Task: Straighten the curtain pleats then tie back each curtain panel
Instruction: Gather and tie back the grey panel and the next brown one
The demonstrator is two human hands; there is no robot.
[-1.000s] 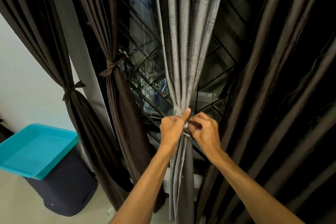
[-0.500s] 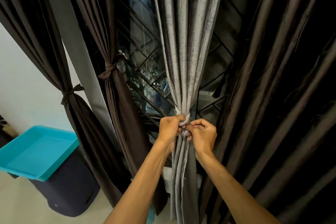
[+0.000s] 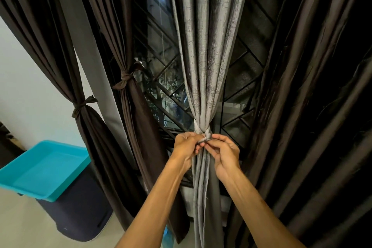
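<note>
The grey tie [image 3: 203,132] is pinched at its knot by the curled fingers and thumb of the left hand [image 3: 186,147], and it is pinched from the other side by the fingertips of the right hand [image 3: 225,153], so both grips are closed on the tie and nearly meet in front of it. A second ago the left thumb was stretched upward against the gather; it is now folded in with the fingers, and the right hand has been brought closer to the left. The tie is seen wound round the grey curtain panel [image 3: 207,46], which is drawn into a narrow waist just above the hands, with its pleats fanning out above and hanging straight below. Behind the panel the window grille [image 3: 161,78] is shown. To the left, two brown curtain panels [image 3: 138,119] are already bound with knotted brown ties [image 3: 125,80], as they were before. To the right, a dark curtain [image 3: 302,106] hangs loose in long folds. At the lower left a turquoise tray [image 3: 44,169] is rested on a dark bin [image 3: 80,211], unchanged in place.
</note>
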